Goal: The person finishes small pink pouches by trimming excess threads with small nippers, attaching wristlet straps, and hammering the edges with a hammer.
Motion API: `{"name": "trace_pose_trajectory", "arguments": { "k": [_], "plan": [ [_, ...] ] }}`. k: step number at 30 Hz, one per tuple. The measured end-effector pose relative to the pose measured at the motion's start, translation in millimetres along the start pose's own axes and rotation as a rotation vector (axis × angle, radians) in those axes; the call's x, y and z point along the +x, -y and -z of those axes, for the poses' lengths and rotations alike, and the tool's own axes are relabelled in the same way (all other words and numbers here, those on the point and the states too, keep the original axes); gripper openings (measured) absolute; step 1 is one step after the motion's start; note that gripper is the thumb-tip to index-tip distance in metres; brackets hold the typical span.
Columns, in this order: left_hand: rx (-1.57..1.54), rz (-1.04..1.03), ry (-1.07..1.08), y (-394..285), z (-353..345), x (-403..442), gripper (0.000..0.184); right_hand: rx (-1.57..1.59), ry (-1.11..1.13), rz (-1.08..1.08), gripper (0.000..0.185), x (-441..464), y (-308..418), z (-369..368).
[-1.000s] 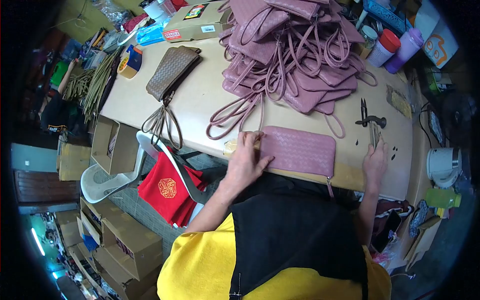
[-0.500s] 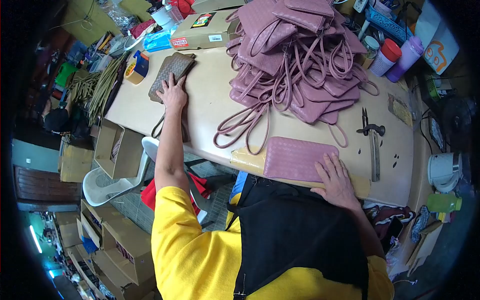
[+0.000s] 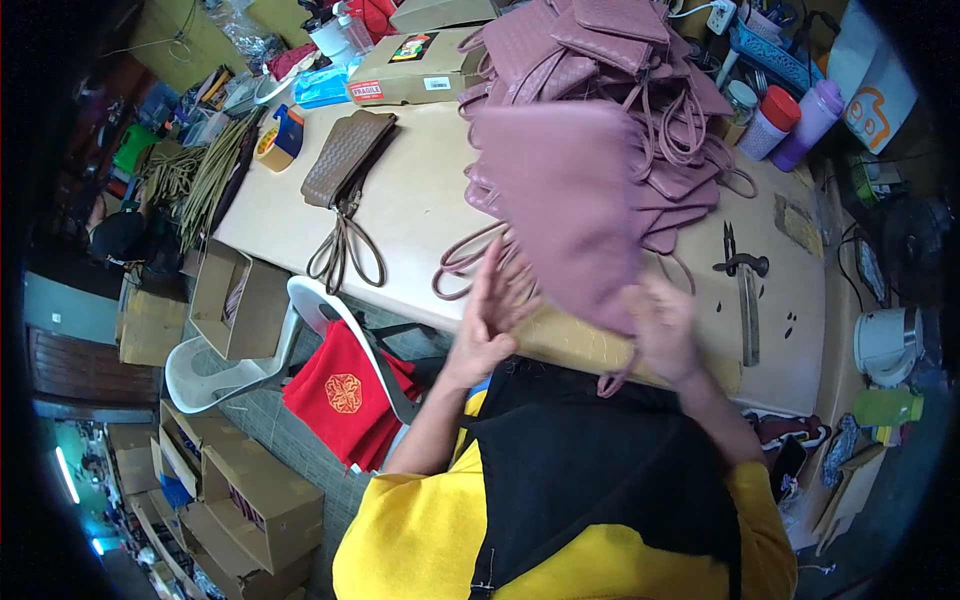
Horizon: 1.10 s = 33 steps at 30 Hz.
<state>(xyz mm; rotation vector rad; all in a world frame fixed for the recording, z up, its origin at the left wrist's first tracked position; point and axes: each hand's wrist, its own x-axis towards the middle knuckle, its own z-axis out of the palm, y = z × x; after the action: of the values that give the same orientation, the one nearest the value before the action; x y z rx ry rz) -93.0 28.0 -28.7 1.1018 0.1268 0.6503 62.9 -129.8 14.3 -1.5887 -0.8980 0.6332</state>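
A mauve wristlet pouch [image 3: 565, 205] is raised above the table's front edge, smeared by motion. My right hand [image 3: 662, 325] grips its lower right corner, and a short bit of strap hangs below. Just left of the pouch is my left hand [image 3: 495, 305], fingers stretched and apart, holding nothing. Behind the raised pouch rises a heap of mauve woven pouches [image 3: 690, 180] with looped straps. A brown woven pouch [image 3: 345, 155] lies on the left of the table, its strap loops hanging toward the front edge.
On the right of the table lie a hammer [image 3: 748, 310] and pliers [image 3: 729, 240]. A cardboard box [image 3: 415, 75] and a tape dispenser [image 3: 278, 140] stand at the back left. Bottles [image 3: 810, 120] stand at the back right. A white chair [image 3: 220, 370] is at the left.
My left hand has left the brown pouch and come to the middle. My right hand has lifted the mauve pouch off the table edge and tilted it up.
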Motion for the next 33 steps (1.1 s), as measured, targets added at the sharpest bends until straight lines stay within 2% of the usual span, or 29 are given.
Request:
{"name": "trace_pose_trajectory", "arguments": {
  "k": [2,3,4,5,6,8,9,10,11,12,14,16,18,20,23,24,26,27,28,30,32,33],
  "plan": [
    [0.067,0.009,-0.273,2.0,-5.0,9.4,0.07,0.001,0.097,0.442,0.02,22.2,31.5,-36.9],
    [0.061,-0.047,-0.37,-6.5,4.8,19.3,0.06,-0.001,0.094,0.444,0.02,20.5,35.5,-37.7],
    [0.055,-0.103,-0.469,-22.3,23.5,29.8,0.051,-0.172,0.015,0.53,0.018,18.1,38.3,-38.0],
    [0.173,-0.202,-0.464,-42.9,44.4,39.0,0.045,-0.343,-0.069,0.615,0.019,18.1,39.6,-37.6],
    [0.29,-0.301,-0.457,-65.9,66.7,48.5,0.039,-0.344,-0.077,0.619,0.019,18.3,35.1,-27.9],
    [0.42,-0.291,-0.425,-102.6,105.4,63.5,0.036,-0.301,0.047,0.365,0.017,10.8,14.4,7.1],
    [0.493,-0.186,-0.405,-111.9,123.4,73.6,0.039,-0.3,0.05,0.36,0.017,6.7,5.4,16.1],
    [0.565,-0.083,-0.385,-116.7,141.0,85.1,0.041,-0.308,0.003,0.255,0.017,2.5,-3.6,23.3],
    [0.84,-0.063,-0.421,-110.1,163.4,96.7,0.044,-0.316,-0.043,0.156,0.016,-0.3,-10.9,30.1],
    [1.181,0.036,-0.56,-96.3,201.1,108.0,0.051,-0.314,-0.038,0.158,0.016,-5.5,-17.0,35.0],
    [2.011,-0.196,-0.473,-78.8,196.3,105.0,0.06,-0.672,-0.258,0.231,0.014,-15.0,-26.1,44.5],
    [2.039,0.021,-0.104,-53.3,180.4,104.4,0.066,-0.736,-0.339,0.169,0.016,-25.0,-30.9,59.7],
    [2.019,0.337,-0.002,-20.9,185.3,103.2,0.063,-0.804,-0.415,0.096,0.017,-36.1,-38.3,76.1],
    [2.012,0.333,-0.13,-19.1,188.9,108.9,0.057,-0.967,-0.482,0.04,0.022,-42.8,-51.6,90.1],
    [2.019,0.358,-0.287,-13.8,195.0,126.0,0.057,-1.05,-0.436,0.04,0.028,-50.5,-81.1,100.1],
    [2.027,0.425,-0.305,-12.6,197.0,133.5,0.058,-1.054,-0.451,0.033,0.028,-49.5,-89.2,100.4],
    [2.026,0.466,-0.328,-14.2,196.1,145.7,0.058,-1.176,-0.445,0.164,0.03,-44.1,-101.6,100.0],
    [2.019,0.554,-0.276,-18.2,199.3,152.3,0.061,-1.18,-0.459,0.149,0.03,-42.0,-104.4,100.7],
    [2.095,0.474,-0.212,-28.1,196.2,158.4,0.059,-1.12,-0.449,0.102,0.031,-38.7,-106.1,101.3],
    [1.956,0.839,0.051,-73.8,164.3,185.4,0.05,-1.063,-0.461,0.049,0.032,-34.1,-105.3,101.6],
    [1.901,-0.24,-0.082,-83.8,146.3,197.2,0.032,-0.901,-0.546,0.057,0.031,-28.1,-103.3,103.0],
    [1.779,-0.489,-0.091,-92.1,110.3,205.6,0.03,-0.929,-0.542,0.094,0.03,-23.8,-109.3,108.3]
  ]
}}
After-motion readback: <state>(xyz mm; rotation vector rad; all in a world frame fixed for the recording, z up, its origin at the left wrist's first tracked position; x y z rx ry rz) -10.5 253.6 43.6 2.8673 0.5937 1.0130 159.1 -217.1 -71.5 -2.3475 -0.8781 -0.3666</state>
